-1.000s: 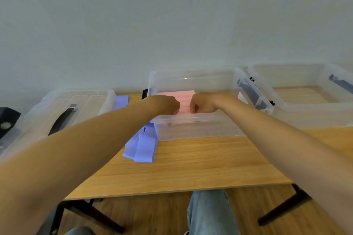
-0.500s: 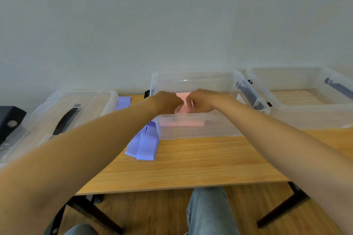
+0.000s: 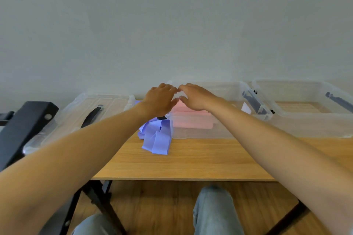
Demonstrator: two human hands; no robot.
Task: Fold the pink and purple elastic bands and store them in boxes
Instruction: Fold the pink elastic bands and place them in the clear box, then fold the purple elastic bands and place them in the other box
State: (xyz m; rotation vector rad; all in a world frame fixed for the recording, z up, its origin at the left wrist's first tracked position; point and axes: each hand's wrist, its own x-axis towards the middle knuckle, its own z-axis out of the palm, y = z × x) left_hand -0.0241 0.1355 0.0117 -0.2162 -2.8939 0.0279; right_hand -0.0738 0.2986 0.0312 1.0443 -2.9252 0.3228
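Folded pink bands [image 3: 193,120] lie stacked inside the clear middle box [image 3: 225,131]. My left hand [image 3: 159,99] and my right hand [image 3: 194,97] hover above the box's left end, fingers relaxed and nearly touching, holding nothing. A loose heap of purple bands [image 3: 156,139] lies on the wooden table [image 3: 191,160] just left of the box, below my left wrist.
A clear lid with a black handle [image 3: 91,114] lies at the left, beside a black chair part [image 3: 23,126]. A second clear box [image 3: 309,112] stands at the right, with nothing visible in it. My knees show below the table's front edge.
Both hands have let go of the pink band, which now lies in the box, and have risen above the rim with fingers opened. The camera tilted up a little.
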